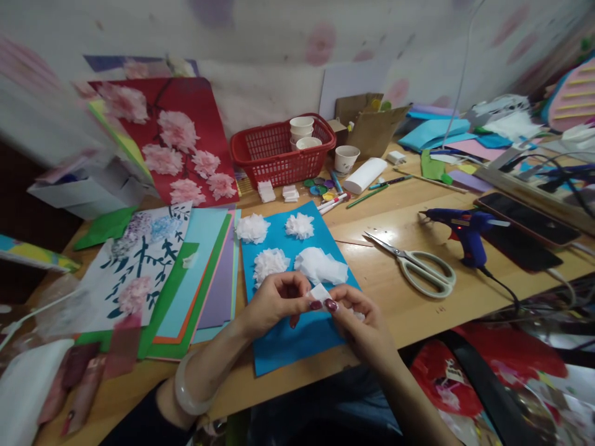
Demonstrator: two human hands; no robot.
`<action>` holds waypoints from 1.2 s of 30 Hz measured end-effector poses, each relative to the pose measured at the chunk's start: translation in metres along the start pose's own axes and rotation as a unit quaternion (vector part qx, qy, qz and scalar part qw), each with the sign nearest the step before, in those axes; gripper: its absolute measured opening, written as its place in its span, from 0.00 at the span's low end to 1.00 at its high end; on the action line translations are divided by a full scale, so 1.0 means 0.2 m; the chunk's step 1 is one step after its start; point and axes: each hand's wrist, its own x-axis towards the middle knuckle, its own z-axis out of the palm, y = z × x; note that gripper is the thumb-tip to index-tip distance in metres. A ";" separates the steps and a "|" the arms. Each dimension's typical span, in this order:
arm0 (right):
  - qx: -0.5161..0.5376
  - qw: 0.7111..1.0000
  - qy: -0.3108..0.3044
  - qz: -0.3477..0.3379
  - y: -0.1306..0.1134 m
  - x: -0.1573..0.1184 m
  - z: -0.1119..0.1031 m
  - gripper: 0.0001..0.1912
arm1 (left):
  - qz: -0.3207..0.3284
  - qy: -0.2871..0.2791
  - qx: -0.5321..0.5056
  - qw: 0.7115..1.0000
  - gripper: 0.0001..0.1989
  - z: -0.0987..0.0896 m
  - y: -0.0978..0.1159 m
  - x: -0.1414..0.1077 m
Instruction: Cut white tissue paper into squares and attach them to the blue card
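Note:
Over the lower part of a blue sheet [279,353], my left hand [281,300] and my right hand [356,313] pinch a small white paper piece [319,292] between them, thumbs close together. Three ruffled white paper flowers lie on the sheet: one at its upper left [253,228], one at the upper right [300,226] and one below [271,265]. Just beyond my fingers is a flatter, looser white tissue bundle [320,266]. A bit of white shows under my right fingers, mostly hidden.
Scissors [418,263] and a blue glue gun [465,229] lie on the right, near two phones [527,217]. Behind the sheet stand a red basket [279,152] and a paper cup [346,159]. Coloured paper [218,272] and a red flower picture [186,142] are on the left.

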 end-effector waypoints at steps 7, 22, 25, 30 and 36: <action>0.035 0.999 0.019 -0.009 -0.01 0.01 0.01 0.16 | 0.043 0.050 0.010 0.998 0.24 0.01 0.01 0.00; -0.027 0.999 0.015 -0.018 -0.04 0.01 0.03 0.17 | 0.024 0.039 0.080 0.996 0.21 0.03 0.08 -0.02; -0.017 0.999 0.031 -0.024 -0.02 0.01 0.02 0.16 | -0.004 0.018 0.071 0.997 0.20 0.02 0.08 -0.02; 0.012 0.999 0.032 -0.016 -0.01 0.02 0.02 0.15 | -0.013 0.031 0.088 0.996 0.20 0.00 0.09 -0.02; 0.014 0.996 0.075 -0.050 -0.03 -0.01 0.03 0.16 | -0.009 0.041 0.125 0.991 0.19 -0.01 0.08 -0.03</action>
